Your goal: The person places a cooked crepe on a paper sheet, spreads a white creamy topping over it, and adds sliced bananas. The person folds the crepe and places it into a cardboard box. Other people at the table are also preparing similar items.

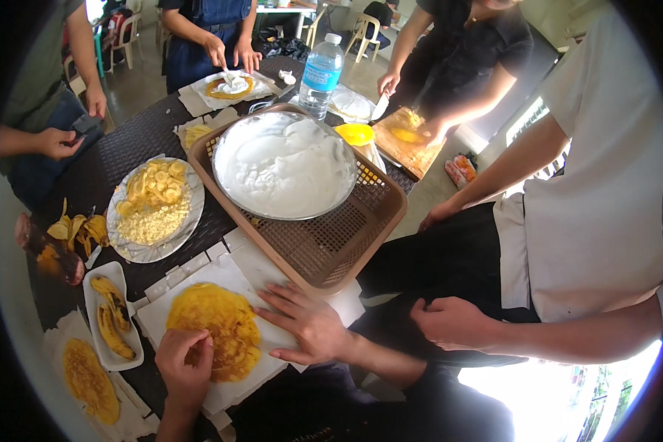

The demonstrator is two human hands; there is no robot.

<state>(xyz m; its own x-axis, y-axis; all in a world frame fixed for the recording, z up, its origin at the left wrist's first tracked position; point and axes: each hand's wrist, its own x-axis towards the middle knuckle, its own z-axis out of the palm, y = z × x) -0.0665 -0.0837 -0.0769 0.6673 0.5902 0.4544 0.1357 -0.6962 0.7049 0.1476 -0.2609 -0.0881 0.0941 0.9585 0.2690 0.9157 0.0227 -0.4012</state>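
Left hand [185, 365] curled over yellow pancake [221, 320], can't tell whether pinching; right hand [313, 325] palm-down, fingers apart.

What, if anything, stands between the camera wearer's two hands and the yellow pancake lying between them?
Nothing visible does. The left hand is already over the lower-left part of the pancake, and the right hand reaches its right edge. The brown basket sits beyond, not in between.

1. From my remote seat I see a shared room; whether canteen or classroom, I cannot tell.
2. Beige plastic chairs [362, 28] and another table [283, 9] stand on the floor [141, 82] behind.
3. Several people [479, 48] handle food [225, 320] around one dark, woven-patterned table [136, 136].
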